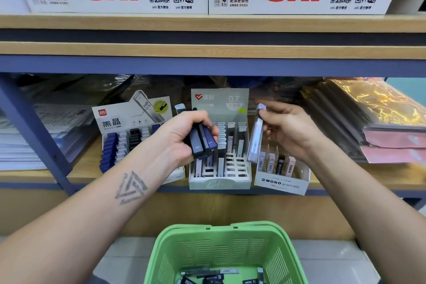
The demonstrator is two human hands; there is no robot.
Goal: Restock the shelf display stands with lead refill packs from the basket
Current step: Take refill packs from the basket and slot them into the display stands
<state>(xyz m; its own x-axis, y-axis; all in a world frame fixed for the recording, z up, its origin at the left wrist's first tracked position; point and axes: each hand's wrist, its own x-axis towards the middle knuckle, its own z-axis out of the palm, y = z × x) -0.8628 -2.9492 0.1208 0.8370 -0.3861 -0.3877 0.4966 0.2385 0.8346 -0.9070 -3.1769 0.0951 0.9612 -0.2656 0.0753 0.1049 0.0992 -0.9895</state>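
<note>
Dark blue lead refill packs (202, 143) — a small bundle — sit clenched in the left hand (182, 136), just above the middle display stand (220, 177). The right hand (285, 129) pinches 1 pale lilac pack (255, 140), tilted over the MONO stand (281, 183). Below both grips, the green basket (227, 251) holds more packs.

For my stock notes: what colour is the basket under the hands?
Light green plastic basket with slotted walls, seen in the head view, the only one.
</note>
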